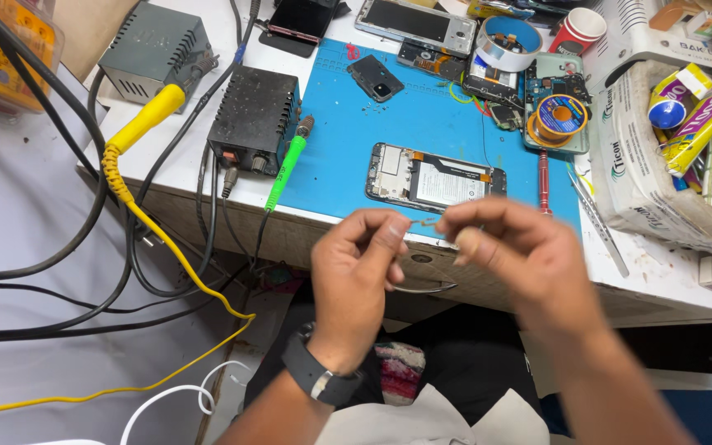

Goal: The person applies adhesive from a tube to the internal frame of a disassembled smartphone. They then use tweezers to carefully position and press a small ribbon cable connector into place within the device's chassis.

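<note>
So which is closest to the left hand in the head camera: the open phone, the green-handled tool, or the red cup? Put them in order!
From the left hand:
1. Open phone, just above the hand on the blue mat.
2. Green-handled tool, up to the left at the mat's edge.
3. Red cup, far back on the right.

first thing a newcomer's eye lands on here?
Probably the two hands at centre, the left hand and right hand pinching a tiny thin part between them, blurred. Just behind lies an opened phone with its insides showing, on a bright blue mat. To the left, a yellow-handled iron beside a black power box.
</note>
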